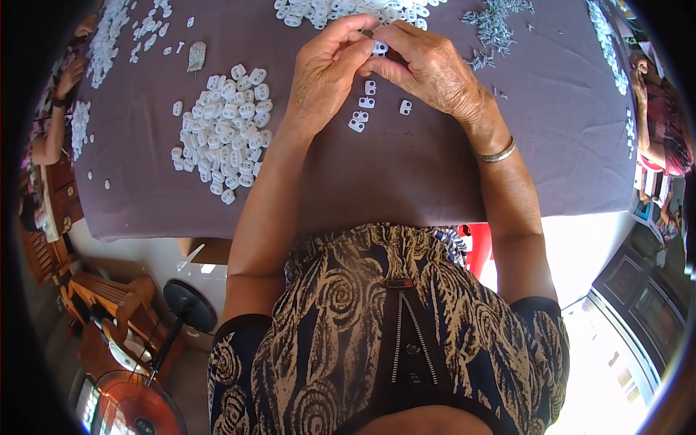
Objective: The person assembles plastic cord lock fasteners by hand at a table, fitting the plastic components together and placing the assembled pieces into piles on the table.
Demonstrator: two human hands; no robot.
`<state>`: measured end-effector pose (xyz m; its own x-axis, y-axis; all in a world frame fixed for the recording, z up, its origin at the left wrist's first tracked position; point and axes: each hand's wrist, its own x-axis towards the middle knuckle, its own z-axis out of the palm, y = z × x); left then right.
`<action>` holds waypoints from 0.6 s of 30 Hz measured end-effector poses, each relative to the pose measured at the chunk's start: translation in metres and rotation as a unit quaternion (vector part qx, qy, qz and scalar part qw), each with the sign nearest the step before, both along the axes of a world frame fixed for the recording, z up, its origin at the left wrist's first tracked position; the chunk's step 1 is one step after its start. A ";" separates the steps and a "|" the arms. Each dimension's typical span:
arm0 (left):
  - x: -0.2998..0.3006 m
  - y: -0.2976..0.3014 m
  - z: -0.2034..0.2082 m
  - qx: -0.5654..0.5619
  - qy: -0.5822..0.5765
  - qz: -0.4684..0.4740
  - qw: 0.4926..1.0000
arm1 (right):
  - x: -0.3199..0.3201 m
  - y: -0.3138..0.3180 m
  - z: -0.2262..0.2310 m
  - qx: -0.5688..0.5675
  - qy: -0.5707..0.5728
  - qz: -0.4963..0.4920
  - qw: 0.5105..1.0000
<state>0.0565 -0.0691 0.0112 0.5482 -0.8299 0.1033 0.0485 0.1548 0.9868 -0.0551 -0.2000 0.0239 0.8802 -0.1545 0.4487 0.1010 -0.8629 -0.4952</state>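
Both hands meet over the far middle of the table. My left hand point(328, 72) pinches a small white plastic piece with two holes point(379, 48) between closed fingers. My right hand point(433, 69), a bangle on its wrist, is closed on the same piece from the other side. The fingers cover much of it. Just below the hands, several white two-hole pieces point(367, 103) lie in a short slanting row on the cloth. Another single piece point(405, 107) rests apart to their right. A heap of rounded white pieces point(228, 130) spreads left of my left forearm.
Beyond my hands lies another white heap point(315, 10), with a pile of small metal screws point(497, 29) to its right. A pale flat object point(196, 56) sits at the left on the purple tablecloth point(573, 156). Other people's hands point(70, 75) work at both sides. A fan point(138, 406) stands lower left.
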 end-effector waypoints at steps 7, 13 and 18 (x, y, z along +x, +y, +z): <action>-0.004 0.000 -0.004 -0.029 0.018 0.007 0.999 | 0.002 0.003 -0.002 0.005 0.025 0.002 1.000; -0.004 0.001 -0.007 -0.039 0.068 0.007 0.997 | 0.002 0.007 -0.006 -0.022 0.051 -0.008 0.998; -0.007 0.001 -0.010 -0.045 0.072 0.014 0.996 | 0.002 0.010 -0.011 -0.020 0.044 -0.016 0.999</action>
